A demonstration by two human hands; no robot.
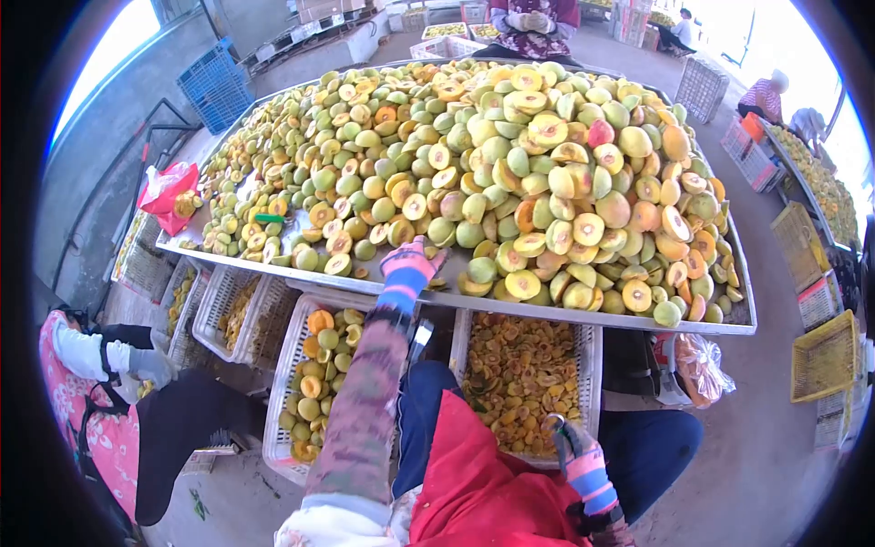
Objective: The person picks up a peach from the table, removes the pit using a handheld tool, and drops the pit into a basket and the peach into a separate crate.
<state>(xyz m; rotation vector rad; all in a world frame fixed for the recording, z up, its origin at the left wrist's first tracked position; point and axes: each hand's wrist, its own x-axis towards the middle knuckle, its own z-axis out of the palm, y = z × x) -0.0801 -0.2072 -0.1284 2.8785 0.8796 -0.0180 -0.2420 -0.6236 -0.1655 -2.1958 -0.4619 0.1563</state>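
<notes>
A heap of green and yellow peaches (547,182), many halved with the pit showing, covers the metal-edged table (583,316). My left hand (408,266), in a pink and blue striped glove, reaches over the near edge. Its fingers look apart among the lowest fruit, though their tips are partly hidden. Low on the right, above my lap, my right hand (583,460) wears a similar glove. Its fingers are closed on a small curved metal tool (552,421). Beyond that tool, a white crate (591,383) holds scraps and pitted pieces.
A second white crate (284,447) with larger peach halves stands left of my legs. A co-worker in gloves (150,365) sits at the left; another person (533,23) is across the table. A red bag (169,214) and a green-handled tool (270,218) lie on the left side.
</notes>
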